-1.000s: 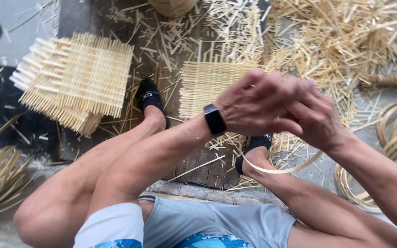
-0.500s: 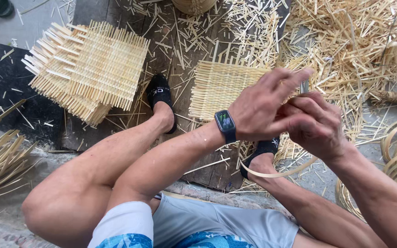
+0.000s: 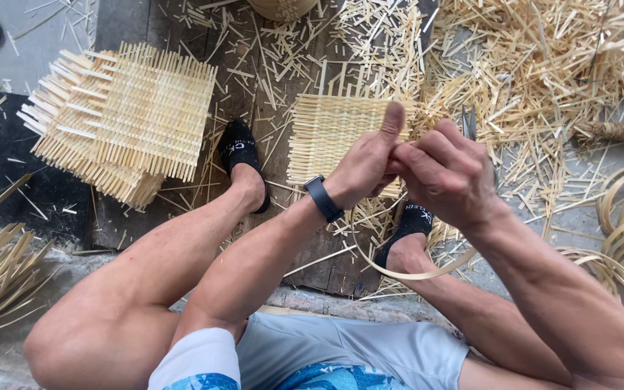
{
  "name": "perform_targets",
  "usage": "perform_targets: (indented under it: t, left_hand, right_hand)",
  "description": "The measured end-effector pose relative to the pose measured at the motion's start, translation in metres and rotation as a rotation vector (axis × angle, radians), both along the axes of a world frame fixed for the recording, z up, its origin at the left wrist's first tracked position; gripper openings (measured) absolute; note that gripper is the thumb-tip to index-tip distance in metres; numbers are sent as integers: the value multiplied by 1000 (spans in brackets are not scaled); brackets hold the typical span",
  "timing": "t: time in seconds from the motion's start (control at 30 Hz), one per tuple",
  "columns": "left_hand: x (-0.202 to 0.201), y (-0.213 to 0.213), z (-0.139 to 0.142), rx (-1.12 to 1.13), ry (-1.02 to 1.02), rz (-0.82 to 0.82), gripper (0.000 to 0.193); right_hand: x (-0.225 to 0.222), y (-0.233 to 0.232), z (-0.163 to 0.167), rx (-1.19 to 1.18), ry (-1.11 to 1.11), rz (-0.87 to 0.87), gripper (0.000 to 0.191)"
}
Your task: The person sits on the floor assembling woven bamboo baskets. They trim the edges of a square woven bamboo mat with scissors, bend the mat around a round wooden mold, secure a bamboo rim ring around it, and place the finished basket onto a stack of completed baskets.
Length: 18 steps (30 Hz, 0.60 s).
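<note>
Near the frame's centre, left hand (image 3: 365,167) and right hand (image 3: 451,173) meet, each grip pinching a thin bamboo strip (image 3: 413,273) above a woven mat (image 3: 330,130).

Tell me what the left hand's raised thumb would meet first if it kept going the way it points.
The left hand points its thumb toward the top of the picture. In that line lies first the woven bamboo mat, then loose bamboo offcuts. The hand seems higher than the mat, so depth is unclear.

Dark smartwatch (image 3: 324,198) on left wrist
</note>
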<state>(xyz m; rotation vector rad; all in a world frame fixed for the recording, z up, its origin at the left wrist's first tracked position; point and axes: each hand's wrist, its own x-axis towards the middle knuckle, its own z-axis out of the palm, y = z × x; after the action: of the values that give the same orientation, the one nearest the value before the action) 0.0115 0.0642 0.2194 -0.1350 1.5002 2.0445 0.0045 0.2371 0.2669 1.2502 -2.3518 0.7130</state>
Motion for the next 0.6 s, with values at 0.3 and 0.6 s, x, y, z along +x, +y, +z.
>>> perform_targets:
  t: [0.3, 0.6]
  left_hand:
    - [-8, -14, -44, 277, -13, 197, 59]
    - [-25, -67, -42, 431, -24, 238, 26]
  right_hand:
    - [-31, 18, -18, -212, -630, -221, 30]
    - [-27, 57, -82, -1273, -1667, -47, 30]
